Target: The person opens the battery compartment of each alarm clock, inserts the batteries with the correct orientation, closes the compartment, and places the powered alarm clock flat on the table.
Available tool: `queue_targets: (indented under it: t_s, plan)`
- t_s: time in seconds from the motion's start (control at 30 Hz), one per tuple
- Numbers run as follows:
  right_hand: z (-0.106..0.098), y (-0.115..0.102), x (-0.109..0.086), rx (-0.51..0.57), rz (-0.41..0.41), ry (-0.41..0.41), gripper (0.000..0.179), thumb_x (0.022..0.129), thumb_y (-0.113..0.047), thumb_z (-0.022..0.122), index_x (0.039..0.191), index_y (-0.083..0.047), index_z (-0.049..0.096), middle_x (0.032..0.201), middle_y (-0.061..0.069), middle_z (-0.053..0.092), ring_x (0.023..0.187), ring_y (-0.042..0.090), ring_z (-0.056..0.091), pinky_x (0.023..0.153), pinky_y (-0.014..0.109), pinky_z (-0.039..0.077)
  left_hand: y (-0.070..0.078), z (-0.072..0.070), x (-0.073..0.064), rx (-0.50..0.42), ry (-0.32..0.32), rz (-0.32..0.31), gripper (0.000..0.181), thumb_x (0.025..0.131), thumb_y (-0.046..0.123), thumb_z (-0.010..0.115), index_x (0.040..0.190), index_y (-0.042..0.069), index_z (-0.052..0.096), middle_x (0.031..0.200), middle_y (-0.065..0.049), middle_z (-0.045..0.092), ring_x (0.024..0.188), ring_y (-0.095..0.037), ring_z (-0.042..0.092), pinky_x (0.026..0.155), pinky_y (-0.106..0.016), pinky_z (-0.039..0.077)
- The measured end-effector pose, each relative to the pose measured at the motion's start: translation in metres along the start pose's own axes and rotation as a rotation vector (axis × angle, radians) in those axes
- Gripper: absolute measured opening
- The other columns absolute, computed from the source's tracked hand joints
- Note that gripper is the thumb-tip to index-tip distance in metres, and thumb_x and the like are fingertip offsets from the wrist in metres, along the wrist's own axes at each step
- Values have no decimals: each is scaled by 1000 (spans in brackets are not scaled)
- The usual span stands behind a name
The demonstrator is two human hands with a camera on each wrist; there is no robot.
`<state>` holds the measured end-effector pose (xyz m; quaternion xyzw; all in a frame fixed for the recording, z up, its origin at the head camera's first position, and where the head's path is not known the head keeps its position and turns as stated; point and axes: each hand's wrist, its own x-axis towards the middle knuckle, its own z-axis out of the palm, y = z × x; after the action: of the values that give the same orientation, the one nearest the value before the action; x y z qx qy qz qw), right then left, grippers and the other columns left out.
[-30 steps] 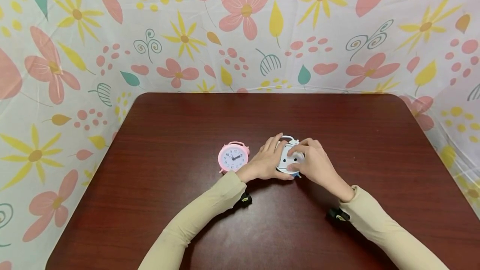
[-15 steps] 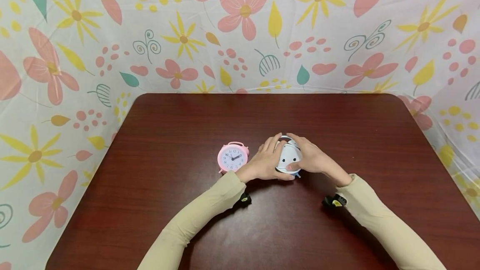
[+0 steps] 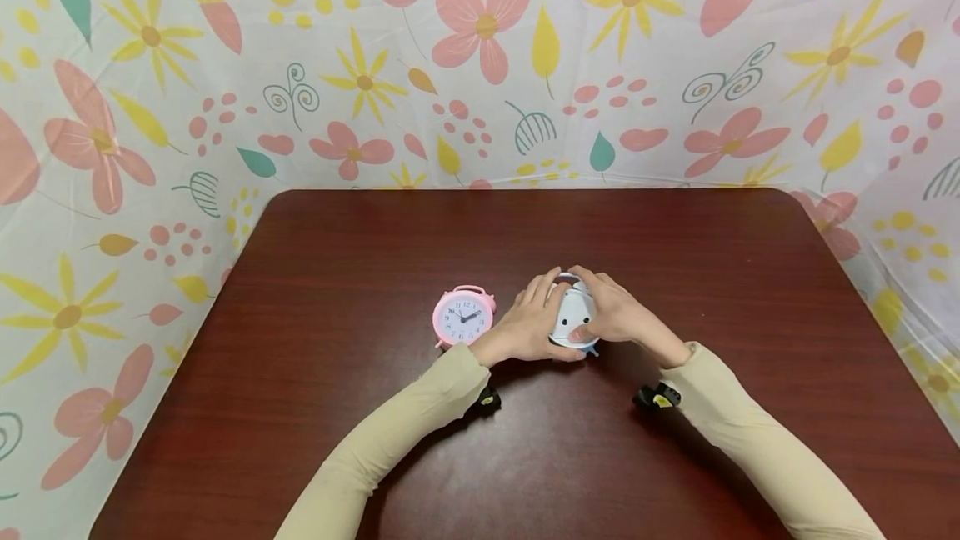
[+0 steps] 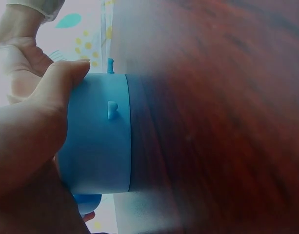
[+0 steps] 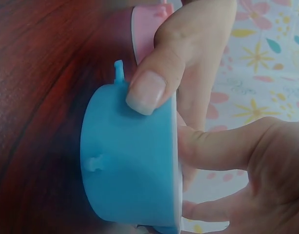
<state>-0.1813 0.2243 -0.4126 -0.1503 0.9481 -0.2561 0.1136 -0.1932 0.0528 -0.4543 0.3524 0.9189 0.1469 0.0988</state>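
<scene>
A blue alarm clock [image 3: 574, 305] lies with its white back facing up and its two small feet toward the person. From the left, my left hand [image 3: 532, 325] grips its round case, thumb on the side near the feet. My right hand [image 3: 618, 312] holds it from the right, with the thumb on the white back and the fingers by the top handle. In the left wrist view the blue case [image 4: 98, 141] stands on its face side on the wood. The right wrist view shows the left thumb [image 5: 148, 92] against the case. The face is hidden.
A pink alarm clock [image 3: 461, 327] sits left of the left hand, its white dial up. Both are on a dark red-brown wooden table [image 3: 360, 248]. A flower-patterned cloth [image 3: 487, 107] hangs behind the table. Black straps with cameras are on both wrists.
My right hand was raised with fingers bent over the clock's back; it has since come down, fingers stretched to the top edge and thumb on the back. The left hand keeps its grip.
</scene>
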Motion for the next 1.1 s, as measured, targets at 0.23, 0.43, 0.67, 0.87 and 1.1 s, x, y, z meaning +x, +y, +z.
queue_targets:
  t_s: [0.23,0.43,0.67,0.87,1.1]
  plan:
    - [-1,-1,5,-11,31,-35,92,64,-14,88,138,2,37,123,32,53,112,40,49,92,53,43,-1,1,-1,-6,-9,-6,105,78,62,70,152,8,18,161,-12,8,147,-26,14,114,-44,30]
    - [-2,2,12,25,34,-62,90,62,-12,90,132,3,35,123,31,50,112,40,48,93,54,42,-1,1,0,3,-26,-18,107,77,66,67,152,9,18,162,-11,5,148,-25,13,115,-43,29]
    - [-5,0,14,1,79,-79,89,62,-15,90,130,-1,35,122,27,51,110,38,50,87,60,41,0,1,1,-3,-2,-11,106,76,65,69,151,9,20,161,-12,8,147,-25,15,115,-43,30]
    - [-4,2,16,11,56,-73,90,61,-16,91,129,0,35,121,27,52,107,36,51,88,53,43,0,2,0,-11,-2,-17,105,77,64,69,152,8,20,162,-12,8,147,-25,15,115,-43,29]
    - [-5,4,14,33,46,-58,92,60,-16,92,131,3,35,121,28,52,109,37,51,92,51,43,1,2,1,5,-2,-26,105,77,65,69,152,9,20,162,-11,7,148,-25,15,115,-43,29]
